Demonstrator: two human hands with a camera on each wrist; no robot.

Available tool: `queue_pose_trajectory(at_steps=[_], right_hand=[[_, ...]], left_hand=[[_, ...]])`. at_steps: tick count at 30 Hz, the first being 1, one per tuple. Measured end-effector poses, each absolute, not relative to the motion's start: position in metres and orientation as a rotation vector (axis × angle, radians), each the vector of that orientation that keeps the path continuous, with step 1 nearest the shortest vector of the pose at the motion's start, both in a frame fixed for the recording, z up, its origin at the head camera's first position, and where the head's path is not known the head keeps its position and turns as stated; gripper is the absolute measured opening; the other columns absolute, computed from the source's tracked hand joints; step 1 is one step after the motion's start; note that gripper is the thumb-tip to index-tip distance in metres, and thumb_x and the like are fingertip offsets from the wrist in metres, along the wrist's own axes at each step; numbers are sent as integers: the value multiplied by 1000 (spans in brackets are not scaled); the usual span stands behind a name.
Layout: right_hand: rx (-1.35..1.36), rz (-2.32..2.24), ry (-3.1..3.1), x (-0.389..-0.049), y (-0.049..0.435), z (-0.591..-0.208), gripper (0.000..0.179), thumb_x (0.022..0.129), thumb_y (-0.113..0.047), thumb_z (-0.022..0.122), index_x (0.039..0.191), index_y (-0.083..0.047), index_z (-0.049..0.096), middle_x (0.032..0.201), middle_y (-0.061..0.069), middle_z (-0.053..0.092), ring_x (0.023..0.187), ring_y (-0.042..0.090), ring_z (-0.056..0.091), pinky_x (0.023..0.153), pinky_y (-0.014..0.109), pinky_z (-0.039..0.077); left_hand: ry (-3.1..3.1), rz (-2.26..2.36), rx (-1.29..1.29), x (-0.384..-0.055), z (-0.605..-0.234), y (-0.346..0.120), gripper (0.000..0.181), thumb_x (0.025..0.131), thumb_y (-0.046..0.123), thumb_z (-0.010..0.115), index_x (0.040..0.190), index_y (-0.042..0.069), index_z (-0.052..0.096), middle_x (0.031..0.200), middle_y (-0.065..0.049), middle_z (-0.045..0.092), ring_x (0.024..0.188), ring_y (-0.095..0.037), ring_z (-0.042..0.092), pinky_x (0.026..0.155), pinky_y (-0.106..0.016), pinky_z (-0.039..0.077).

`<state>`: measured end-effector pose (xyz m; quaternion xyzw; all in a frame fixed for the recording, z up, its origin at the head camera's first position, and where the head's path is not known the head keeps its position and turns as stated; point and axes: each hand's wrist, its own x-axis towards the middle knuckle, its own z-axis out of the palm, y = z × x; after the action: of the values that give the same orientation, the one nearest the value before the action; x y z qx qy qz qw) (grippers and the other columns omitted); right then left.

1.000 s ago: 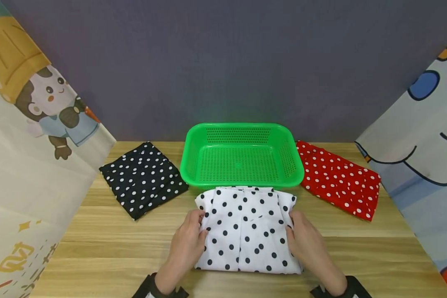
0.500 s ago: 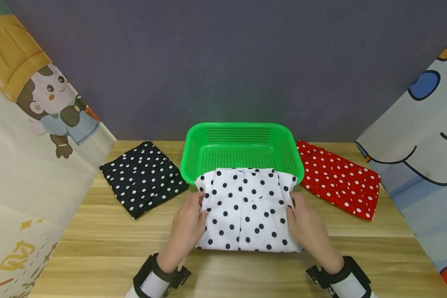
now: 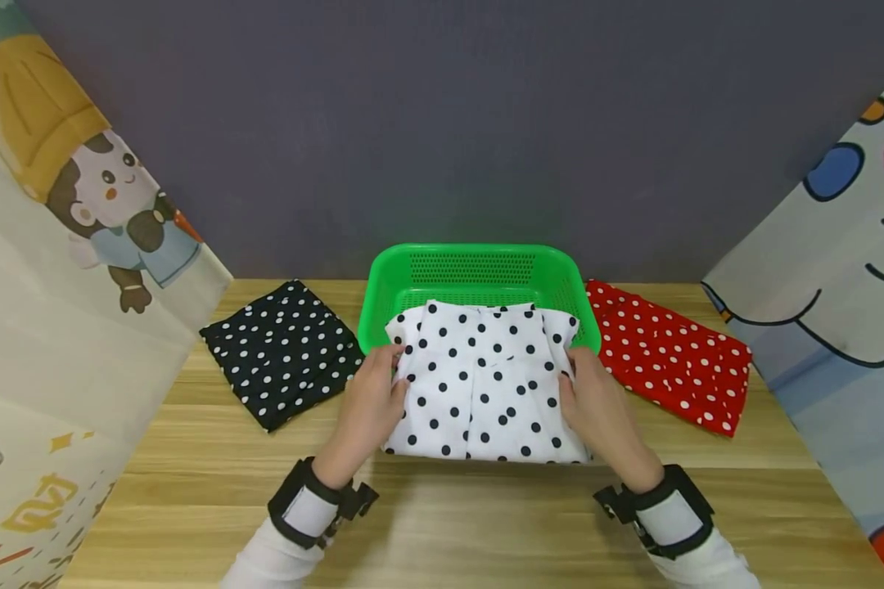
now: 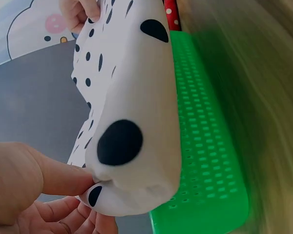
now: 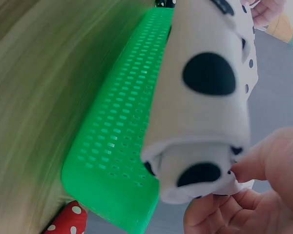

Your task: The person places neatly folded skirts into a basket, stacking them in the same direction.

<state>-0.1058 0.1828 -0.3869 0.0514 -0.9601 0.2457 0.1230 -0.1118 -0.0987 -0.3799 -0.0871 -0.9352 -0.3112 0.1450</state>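
Observation:
A folded white cloth with black dots [image 3: 479, 384] is held up between both hands, its far part over the front of a green plastic basket [image 3: 471, 266]. My left hand [image 3: 372, 401] pinches the cloth's left edge between thumb and fingers. At the opposite edge, my right hand [image 3: 600, 405] grips it the same way. Both wrist views show the thick folded side of the cloth above the basket's perforated wall [image 4: 205, 131]. The front rim and much of the basket's floor are hidden behind the cloth.
A folded black cloth with white dots [image 3: 283, 356] lies left of the basket. On the right lies a folded red cloth with white dots [image 3: 670, 360]. All rest on a wooden table [image 3: 486, 532], with a dark grey wall [image 3: 471, 123] behind.
Both hands have carried the white dotted cloth forward, away from the body, from in front of the basket to over its front part. The basket and the other cloths stay put.

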Motion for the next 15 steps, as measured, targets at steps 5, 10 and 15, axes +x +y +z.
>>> queue_pose_trajectory(at_steps=[5, 10, 15], right_hand=[[157, 714, -2821, -116, 184, -381, 34, 86, -8, 59, 114, 6, 45, 92, 19, 57, 70, 24, 55, 56, 36, 52], [148, 720, -2837, -124, 185, -377, 33, 88, -10, 57, 115, 4, 45, 95, 19, 57, 72, 26, 56, 57, 37, 51], [149, 726, -2832, -129, 183, -375, 34, 88, -11, 57, 117, 3, 45, 97, 18, 57, 72, 26, 57, 56, 37, 52]], left_hand=[[-2695, -895, -246, -120, -376, -98, 44, 75, -2, 67, 117, 1, 55, 99, -12, 60, 75, -25, 60, 60, -35, 49], [-2708, -893, -237, -126, -372, -98, 43, 76, -1, 66, 118, 1, 55, 100, -13, 60, 73, -25, 59, 57, -33, 49], [-2725, -880, -223, -129, -368, -97, 43, 77, -1, 66, 119, 0, 55, 100, -13, 60, 70, -24, 58, 54, -31, 47]])
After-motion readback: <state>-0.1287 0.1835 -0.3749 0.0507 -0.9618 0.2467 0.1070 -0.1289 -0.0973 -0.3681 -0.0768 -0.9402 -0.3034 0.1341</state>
